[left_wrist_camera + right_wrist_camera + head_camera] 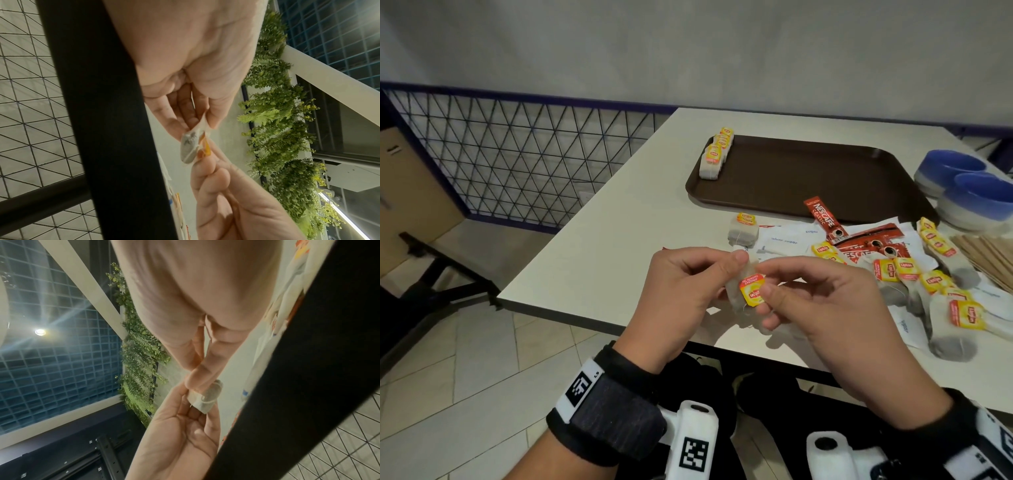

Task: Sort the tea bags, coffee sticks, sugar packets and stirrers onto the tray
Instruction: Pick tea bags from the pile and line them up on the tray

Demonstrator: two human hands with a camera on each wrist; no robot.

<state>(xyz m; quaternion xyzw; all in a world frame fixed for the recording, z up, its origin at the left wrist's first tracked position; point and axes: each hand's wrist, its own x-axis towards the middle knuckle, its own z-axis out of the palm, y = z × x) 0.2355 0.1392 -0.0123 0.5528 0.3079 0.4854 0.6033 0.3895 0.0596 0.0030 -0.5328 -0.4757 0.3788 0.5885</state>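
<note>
Pinching one tea bag (pixel 746 294) above table edge (pixel 599 318), both hands' fingers (pixel 736 263) (tray (pixel 808 178) mostly bare)

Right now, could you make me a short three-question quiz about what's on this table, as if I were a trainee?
1. True or false: the dark brown plastic tray already holds red coffee sticks.
2. What do both hands hold? A) yellow-tagged white tea bag B) wooden stirrer C) sugar packet
3. Fill in: the two blue-and-white bowls sit to the tray's ____.

Key: 1 false, only tea bags lie there. 2 A: left hand and right hand pinch the tea bag. 3 right.
</note>
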